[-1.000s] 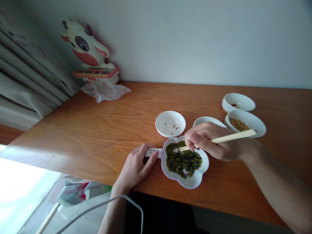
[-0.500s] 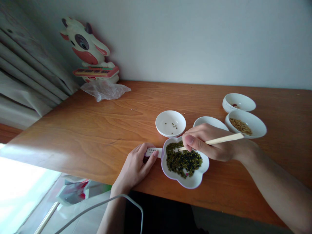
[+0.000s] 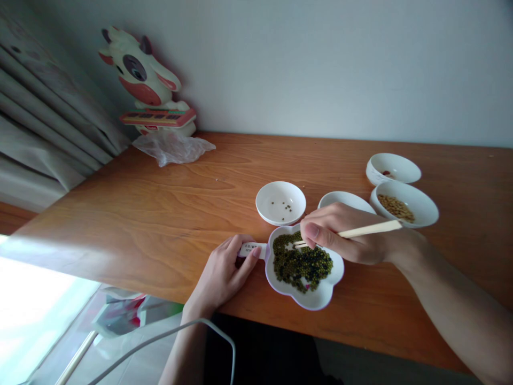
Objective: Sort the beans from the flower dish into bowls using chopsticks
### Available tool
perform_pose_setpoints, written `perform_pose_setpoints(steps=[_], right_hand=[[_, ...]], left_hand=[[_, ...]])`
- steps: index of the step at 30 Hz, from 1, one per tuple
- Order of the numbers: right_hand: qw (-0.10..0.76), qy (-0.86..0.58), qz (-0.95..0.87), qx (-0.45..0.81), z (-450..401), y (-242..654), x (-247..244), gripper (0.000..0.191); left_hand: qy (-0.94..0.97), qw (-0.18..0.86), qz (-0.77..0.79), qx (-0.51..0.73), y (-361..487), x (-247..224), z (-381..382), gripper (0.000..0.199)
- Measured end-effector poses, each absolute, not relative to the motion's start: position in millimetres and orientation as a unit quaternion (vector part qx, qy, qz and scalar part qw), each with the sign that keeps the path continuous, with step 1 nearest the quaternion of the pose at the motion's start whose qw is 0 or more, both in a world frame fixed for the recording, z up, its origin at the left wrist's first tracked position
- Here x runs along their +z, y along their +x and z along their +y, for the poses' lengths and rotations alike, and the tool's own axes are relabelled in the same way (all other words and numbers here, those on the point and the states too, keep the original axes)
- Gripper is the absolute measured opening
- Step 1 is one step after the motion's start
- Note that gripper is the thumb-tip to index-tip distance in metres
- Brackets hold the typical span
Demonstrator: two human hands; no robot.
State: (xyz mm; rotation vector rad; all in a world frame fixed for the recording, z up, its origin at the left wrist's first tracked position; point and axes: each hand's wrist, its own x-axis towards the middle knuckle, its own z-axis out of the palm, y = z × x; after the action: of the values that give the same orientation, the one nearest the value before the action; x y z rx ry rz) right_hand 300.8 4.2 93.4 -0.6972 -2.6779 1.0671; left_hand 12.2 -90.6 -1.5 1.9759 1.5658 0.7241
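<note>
My left hand (image 3: 226, 270) is closed around the short handle of a white, flower-shaped dish (image 3: 326, 297) with a purple rim. Green mung beans (image 3: 298, 267), mixed with darker ones, cover much of its bottom. Over the dish's upper right side, my right hand (image 3: 340, 232) grips a pair of light wooden chopsticks (image 3: 371, 229). Their tips reach down among the beans at the upper left; whether a bean is pinched between them is too small to tell. Just behind the dish stands a white bowl (image 3: 280, 214) with several green beans in it.
Partly behind my right hand is another white bowl (image 3: 347, 199). To its right stand a bowl of pale yellow beans (image 3: 428, 214) and a bowl with a few reddish bits (image 3: 377, 172). A cow toy keyboard (image 3: 156, 117) and a clear plastic bag (image 3: 174, 149) occupy the back left.
The chopstick tips have spread slightly apart among the beans. Both hands, the dish and the bowls stay in place.
</note>
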Motion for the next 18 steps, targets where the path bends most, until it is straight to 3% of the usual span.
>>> perform_pose_setpoints(steps=[18], right_hand=[[0.103, -0.256, -0.884, 0.377, 4.1, 300.4, 87.7, 0.053]], left_hand=[[0.731, 0.249, 0.577, 0.266, 11.4, -2.7, -90.2, 0.024]])
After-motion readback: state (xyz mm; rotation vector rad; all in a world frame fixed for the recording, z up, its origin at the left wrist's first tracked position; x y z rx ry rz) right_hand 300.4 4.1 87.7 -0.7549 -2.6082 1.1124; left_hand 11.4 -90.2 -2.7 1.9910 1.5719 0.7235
